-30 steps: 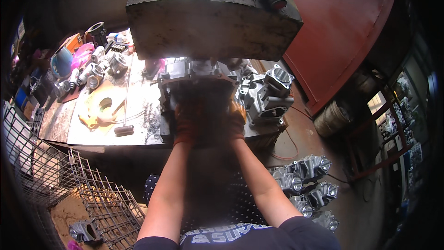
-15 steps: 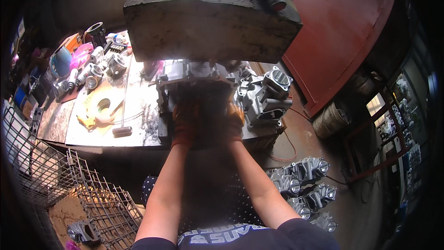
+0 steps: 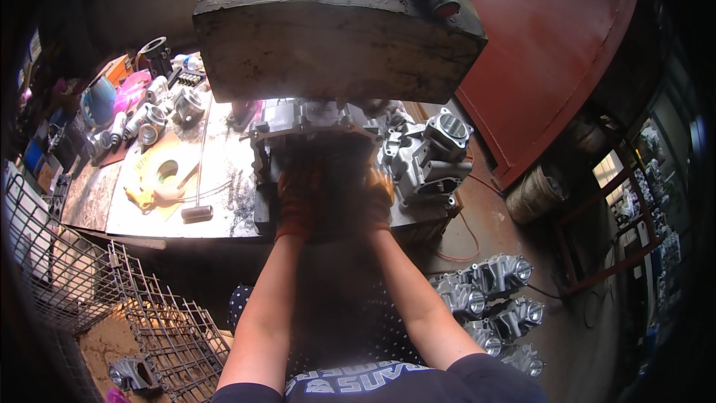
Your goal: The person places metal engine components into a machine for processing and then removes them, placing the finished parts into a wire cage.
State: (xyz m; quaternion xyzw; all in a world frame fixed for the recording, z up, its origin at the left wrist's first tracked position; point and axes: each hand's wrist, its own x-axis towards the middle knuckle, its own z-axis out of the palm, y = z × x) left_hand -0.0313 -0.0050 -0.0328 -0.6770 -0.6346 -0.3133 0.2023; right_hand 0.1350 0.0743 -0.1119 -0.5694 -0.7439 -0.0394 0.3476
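The grey metal casting (image 3: 321, 117) sits on the counter (image 3: 212, 153), partly under the big dark box (image 3: 335, 52) that overhangs its back edge. Both of the worker's arms reach straight in toward it. The left hand (image 3: 300, 198), in an orange glove, is in front of the casting's left side, and the gloved right hand (image 3: 379, 195) is by its right side. Shadow swallows the fingers of both, so I can't tell how far either is spread or closed, or whether it has hold of the metal.

I'd judge the casting to be heavy and stiff, with no give anywhere; bare machined faces could be slick under a glove, and thin flange edges could chip if knocked. The thick side walls, one hand to each, look like the best hold, keeping fingers off the sharper rim. A second casting (image 3: 432, 157) with a round bore stands on the counter just beside it, to the right.

Down at the left is a wire mesh cage (image 3: 168, 321); a small grey casting (image 3: 134, 373) seems to lie inside it on a brown sheet (image 3: 104, 339), with a scrap of pink (image 3: 118, 395) near it. At the counter's far left a black tray (image 3: 192, 77) holds a cluster of small parts, too small to identify.
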